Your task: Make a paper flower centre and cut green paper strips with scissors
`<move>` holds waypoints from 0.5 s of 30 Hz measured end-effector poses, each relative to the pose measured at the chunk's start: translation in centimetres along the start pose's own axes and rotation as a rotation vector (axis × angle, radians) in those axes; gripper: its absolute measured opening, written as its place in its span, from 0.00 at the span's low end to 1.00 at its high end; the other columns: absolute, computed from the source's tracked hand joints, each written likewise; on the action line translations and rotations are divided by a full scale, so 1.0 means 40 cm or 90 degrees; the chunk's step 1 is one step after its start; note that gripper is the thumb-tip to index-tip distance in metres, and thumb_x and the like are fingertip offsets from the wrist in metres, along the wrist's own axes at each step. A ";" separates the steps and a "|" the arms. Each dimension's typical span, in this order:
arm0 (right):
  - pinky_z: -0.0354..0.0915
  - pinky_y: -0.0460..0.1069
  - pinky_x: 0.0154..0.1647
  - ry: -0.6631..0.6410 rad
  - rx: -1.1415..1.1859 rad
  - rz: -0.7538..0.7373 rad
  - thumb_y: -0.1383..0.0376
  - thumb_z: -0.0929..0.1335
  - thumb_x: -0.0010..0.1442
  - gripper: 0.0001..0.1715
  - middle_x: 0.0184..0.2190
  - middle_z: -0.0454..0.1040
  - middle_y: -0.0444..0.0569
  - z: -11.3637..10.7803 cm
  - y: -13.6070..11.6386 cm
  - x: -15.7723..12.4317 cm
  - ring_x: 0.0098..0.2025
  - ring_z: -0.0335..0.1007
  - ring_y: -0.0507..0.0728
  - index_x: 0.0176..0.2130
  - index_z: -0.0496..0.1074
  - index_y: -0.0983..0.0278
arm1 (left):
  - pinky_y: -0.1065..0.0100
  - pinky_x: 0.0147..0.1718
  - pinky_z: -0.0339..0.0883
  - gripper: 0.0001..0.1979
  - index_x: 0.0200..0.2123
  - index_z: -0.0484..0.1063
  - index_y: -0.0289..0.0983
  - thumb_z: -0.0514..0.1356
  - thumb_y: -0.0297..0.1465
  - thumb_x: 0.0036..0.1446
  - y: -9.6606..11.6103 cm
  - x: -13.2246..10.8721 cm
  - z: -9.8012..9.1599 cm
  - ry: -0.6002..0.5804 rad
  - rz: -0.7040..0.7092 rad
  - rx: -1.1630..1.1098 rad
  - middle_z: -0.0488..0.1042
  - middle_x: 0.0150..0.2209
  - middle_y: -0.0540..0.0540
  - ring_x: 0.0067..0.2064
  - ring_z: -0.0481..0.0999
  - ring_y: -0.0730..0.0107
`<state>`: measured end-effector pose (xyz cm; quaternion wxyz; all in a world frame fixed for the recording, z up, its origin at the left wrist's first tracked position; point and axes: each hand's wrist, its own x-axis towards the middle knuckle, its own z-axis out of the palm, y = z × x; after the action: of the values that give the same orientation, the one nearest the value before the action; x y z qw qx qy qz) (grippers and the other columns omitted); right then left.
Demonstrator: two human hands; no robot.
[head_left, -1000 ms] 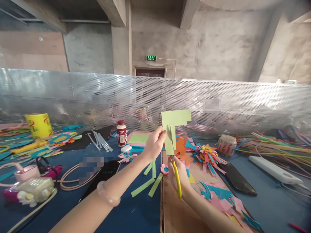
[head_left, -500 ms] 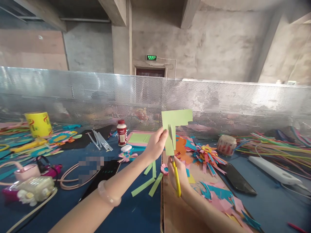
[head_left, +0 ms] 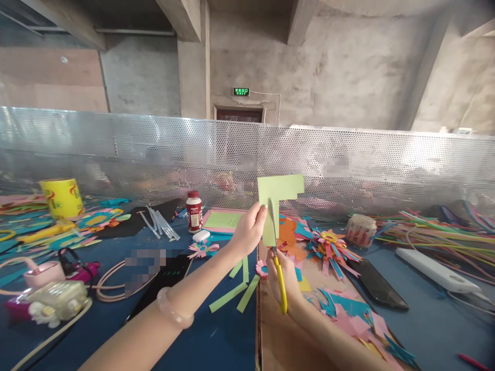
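Above the table, my left hand (head_left: 249, 230) pinches the left edge of a light green paper (head_left: 284, 186), which has a wide top arm and a strip hanging down. My right hand (head_left: 284, 275) grips yellow-handled scissors (head_left: 281, 283) below the paper. The scissor blades point up and lie across the hanging strip, close to my left fingertips. Several cut green strips (head_left: 228, 297) rest on the blue table under my left wrist. Beside them is a small pink paper flower (head_left: 262, 269), partly behind my right hand.
A red-capped bottle (head_left: 194, 211) and a pink flower (head_left: 203, 248) stand left of centre. On the right are a dark phone (head_left: 381, 286), a white power strip (head_left: 436, 270), paper scraps (head_left: 353, 322) and a tape roll (head_left: 360, 230). A yellow roll (head_left: 62, 198) stands far left.
The green paper's right end has shifted slightly left, and the lower end of its hanging strip looks a little different against the scissors. Both hands are nearly where they were.
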<state>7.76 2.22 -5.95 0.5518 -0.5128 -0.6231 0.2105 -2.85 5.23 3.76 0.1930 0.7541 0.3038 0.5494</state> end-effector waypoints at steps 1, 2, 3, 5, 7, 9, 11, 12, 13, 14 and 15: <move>0.51 0.44 0.18 0.001 0.002 0.002 0.57 0.59 0.54 0.14 0.16 0.55 0.40 0.000 0.001 -0.001 0.19 0.54 0.51 0.22 0.56 0.61 | 0.67 0.30 0.56 0.15 0.28 0.58 0.39 0.44 0.41 0.62 0.000 0.001 0.000 -0.001 -0.001 0.001 0.59 0.24 0.51 0.28 0.62 0.70; 0.51 0.44 0.18 0.002 0.004 0.003 0.57 0.59 0.54 0.14 0.16 0.55 0.40 0.000 0.001 -0.002 0.19 0.53 0.51 0.23 0.56 0.61 | 0.67 0.30 0.56 0.15 0.28 0.58 0.39 0.44 0.41 0.62 0.000 0.001 0.000 -0.002 -0.003 0.002 0.59 0.24 0.51 0.28 0.62 0.70; 0.51 0.44 0.18 0.003 0.005 0.004 0.57 0.59 0.54 0.14 0.16 0.55 0.40 0.000 0.002 -0.002 0.19 0.53 0.51 0.23 0.56 0.61 | 0.68 0.29 0.55 0.15 0.27 0.57 0.39 0.44 0.41 0.62 0.000 0.001 0.000 -0.003 -0.005 0.003 0.59 0.25 0.51 0.28 0.61 0.70; 0.51 0.45 0.19 0.000 0.000 0.009 0.56 0.58 0.55 0.15 0.16 0.55 0.40 0.001 0.004 -0.002 0.19 0.53 0.51 0.23 0.55 0.61 | 0.68 0.28 0.54 0.16 0.27 0.57 0.39 0.44 0.41 0.62 0.000 -0.001 0.000 -0.005 -0.011 -0.001 0.58 0.24 0.51 0.27 0.60 0.71; 0.52 0.45 0.20 -0.007 -0.014 0.015 0.55 0.58 0.57 0.16 0.17 0.57 0.40 0.004 0.006 0.000 0.20 0.55 0.51 0.23 0.55 0.61 | 0.68 0.26 0.52 0.16 0.26 0.55 0.39 0.44 0.42 0.62 -0.001 -0.004 0.002 0.002 -0.020 0.000 0.56 0.23 0.52 0.25 0.58 0.71; 0.53 0.45 0.21 -0.023 -0.022 0.027 0.54 0.58 0.57 0.17 0.18 0.58 0.40 0.008 0.008 0.001 0.21 0.57 0.51 0.24 0.56 0.61 | 0.69 0.25 0.50 0.18 0.24 0.52 0.39 0.45 0.44 0.61 -0.006 -0.002 0.002 0.025 -0.030 0.016 0.53 0.21 0.53 0.24 0.56 0.72; 0.53 0.45 0.21 -0.056 -0.011 0.046 0.54 0.58 0.58 0.16 0.19 0.59 0.40 0.011 0.007 -0.002 0.21 0.57 0.51 0.26 0.58 0.61 | 0.69 0.24 0.49 0.18 0.23 0.50 0.39 0.45 0.43 0.61 -0.012 0.008 -0.006 0.063 -0.034 0.040 0.52 0.21 0.53 0.23 0.55 0.73; 0.53 0.45 0.21 -0.080 -0.005 0.054 0.54 0.58 0.58 0.15 0.19 0.59 0.39 0.011 0.004 -0.005 0.22 0.57 0.51 0.27 0.58 0.61 | 0.69 0.24 0.49 0.18 0.23 0.50 0.39 0.45 0.43 0.61 -0.015 0.017 -0.016 0.085 -0.034 0.055 0.52 0.21 0.54 0.23 0.55 0.73; 0.53 0.45 0.22 -0.107 -0.004 0.059 0.54 0.60 0.57 0.14 0.20 0.60 0.39 0.010 0.000 -0.010 0.22 0.57 0.50 0.28 0.58 0.62 | 0.69 0.24 0.49 0.18 0.23 0.51 0.39 0.46 0.42 0.61 -0.017 0.029 -0.030 0.107 -0.031 0.070 0.53 0.20 0.54 0.23 0.56 0.73; 0.54 0.45 0.23 -0.131 -0.009 0.060 0.55 0.61 0.56 0.13 0.21 0.61 0.39 0.007 -0.005 -0.015 0.23 0.57 0.50 0.28 0.58 0.62 | 0.69 0.24 0.49 0.18 0.22 0.51 0.39 0.46 0.41 0.61 -0.018 0.042 -0.050 0.127 -0.030 0.090 0.53 0.20 0.54 0.23 0.56 0.73; 0.55 0.45 0.24 -0.154 -0.022 0.055 0.56 0.63 0.54 0.13 0.23 0.62 0.40 0.002 -0.011 -0.020 0.24 0.58 0.51 0.29 0.58 0.62 | 0.69 0.24 0.48 0.18 0.21 0.51 0.39 0.47 0.40 0.61 -0.019 0.057 -0.075 0.143 -0.026 0.114 0.52 0.19 0.54 0.23 0.56 0.73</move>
<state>7.38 1.38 -5.98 0.4543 -0.5194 -0.6659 0.2836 -5.41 7.18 5.89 0.1009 0.6958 0.3864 0.5969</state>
